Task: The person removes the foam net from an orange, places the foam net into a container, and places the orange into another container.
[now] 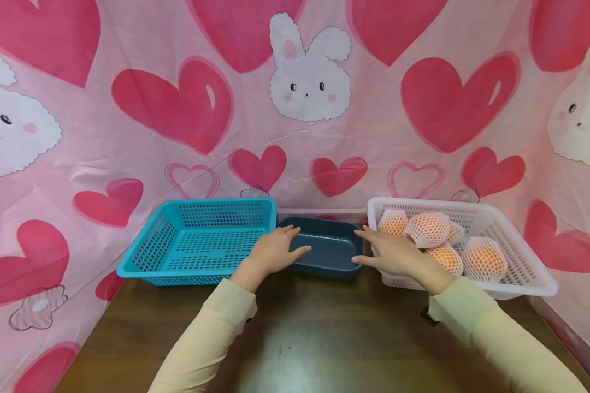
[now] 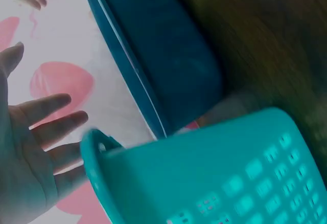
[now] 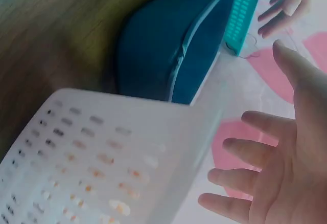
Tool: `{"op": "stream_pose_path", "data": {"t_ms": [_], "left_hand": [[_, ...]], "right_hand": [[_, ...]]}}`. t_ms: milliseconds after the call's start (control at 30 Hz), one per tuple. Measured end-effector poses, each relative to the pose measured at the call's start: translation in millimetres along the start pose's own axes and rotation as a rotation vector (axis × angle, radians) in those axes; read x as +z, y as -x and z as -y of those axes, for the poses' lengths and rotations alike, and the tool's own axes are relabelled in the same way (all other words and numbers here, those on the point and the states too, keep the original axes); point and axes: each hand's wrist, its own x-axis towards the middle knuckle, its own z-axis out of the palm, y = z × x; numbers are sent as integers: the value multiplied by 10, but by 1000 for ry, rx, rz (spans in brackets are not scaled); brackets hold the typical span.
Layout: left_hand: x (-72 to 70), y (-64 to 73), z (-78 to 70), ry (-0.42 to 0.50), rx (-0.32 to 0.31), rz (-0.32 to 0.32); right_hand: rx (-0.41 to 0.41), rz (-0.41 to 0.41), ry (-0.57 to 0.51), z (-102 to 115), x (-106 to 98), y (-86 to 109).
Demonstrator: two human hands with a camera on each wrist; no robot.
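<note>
In the head view my left hand (image 1: 273, 251) hovers near the inner end of a teal perforated basket (image 1: 149, 278) and the left side of a dark blue tray (image 1: 324, 246). Its fingers are spread and hold nothing, as the left wrist view also shows with the palm (image 2: 25, 168) bare. My right hand (image 1: 393, 252) hangs above the left edge of a white perforated basket (image 1: 521, 262), fingers apart and bare. Inside that basket lie several round orange fruits (image 1: 485, 259) in white foam nets. Both the teal basket and the tray hold nothing visible.
The three containers stand side by side at the back of a brown wooden table (image 1: 295, 338). Behind them hangs a pink cloth (image 1: 314, 142) with hearts and rabbits, which also runs along both sides.
</note>
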Motion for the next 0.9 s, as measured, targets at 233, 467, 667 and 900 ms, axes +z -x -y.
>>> {"op": "stream_pose_path", "data": {"t_ms": [233,467,667,900], "left_hand": [[52,-59,-161,78,24,6],[113,-116,-325,150,23,31],[208,-178,-459,242,20,21],[368,-230,-623,336,30,-31]], "right_hand": [[10,-37,-35,-99,-70,102],[41,-57,-59,-184,-170,194],[49,-88,-56,-257,-263,286],[100,-141,-91,-418,-296,349]]}}
